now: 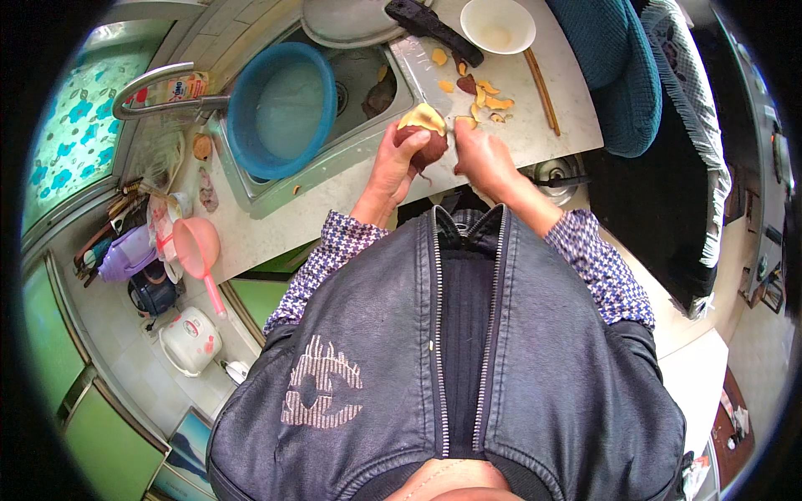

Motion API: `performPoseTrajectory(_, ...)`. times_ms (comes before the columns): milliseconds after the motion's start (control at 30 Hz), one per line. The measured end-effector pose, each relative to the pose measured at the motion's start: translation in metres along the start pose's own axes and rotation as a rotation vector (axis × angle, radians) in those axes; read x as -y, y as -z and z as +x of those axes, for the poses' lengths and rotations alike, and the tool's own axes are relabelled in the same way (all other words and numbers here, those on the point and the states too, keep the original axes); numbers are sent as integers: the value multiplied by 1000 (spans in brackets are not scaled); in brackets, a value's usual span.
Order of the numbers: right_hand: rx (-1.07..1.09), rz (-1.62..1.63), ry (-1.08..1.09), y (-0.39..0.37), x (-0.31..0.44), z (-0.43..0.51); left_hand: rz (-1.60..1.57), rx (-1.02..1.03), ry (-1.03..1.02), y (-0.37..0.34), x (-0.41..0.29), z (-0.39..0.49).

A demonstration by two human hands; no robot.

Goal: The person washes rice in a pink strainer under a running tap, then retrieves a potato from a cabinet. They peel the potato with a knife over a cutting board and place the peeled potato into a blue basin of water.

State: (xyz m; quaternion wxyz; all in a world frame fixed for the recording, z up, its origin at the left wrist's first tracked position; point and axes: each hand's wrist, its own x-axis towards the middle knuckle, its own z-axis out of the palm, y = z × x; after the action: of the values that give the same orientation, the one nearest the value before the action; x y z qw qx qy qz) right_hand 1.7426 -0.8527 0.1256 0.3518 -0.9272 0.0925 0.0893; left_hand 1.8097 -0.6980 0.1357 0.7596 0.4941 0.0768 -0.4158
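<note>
My left hand [395, 166] grips a reddish-brown sweet potato [429, 147] over the counter's front edge. Its top is peeled to yellow flesh, and thin roots hang from its lower end. Close by its right side, my right hand [485, 156] is curled around a small peeling tool [450, 128]; the fingers hide nearly all of it, so its kind is unclear. Strips of yellow and brown peel [485, 100] lie scattered on the pale counter [532, 119] beyond my right hand. Another unpeeled sweet potato [380, 97] rests in the steel sink [357, 62].
A blue basin [241, 119] of cloudy water sits in the sink under the faucet [156, 109]. A white bowl [498, 28], chopsticks [542, 94] and a long dark object [435, 31] lie at the back. A pink ladle [197, 247] overhangs the counter's left end. A blue padded chair [626, 81] stands right.
</note>
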Motion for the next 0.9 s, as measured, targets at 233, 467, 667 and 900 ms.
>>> performPoseTrajectory(233,-50,218,-119,2,-13,10,-258,68,126,-2,-6,0)
performPoseTrajectory(467,-23,252,-18,11,19,-6,-175,136,92,11,-7,0)
performPoseTrajectory(667,-7,139,0,8,17,-5,-38,144,57,11,-14,-2)
performPoseTrajectory(900,48,30,-48,-9,8,16,13,140,3,13,-3,-1)
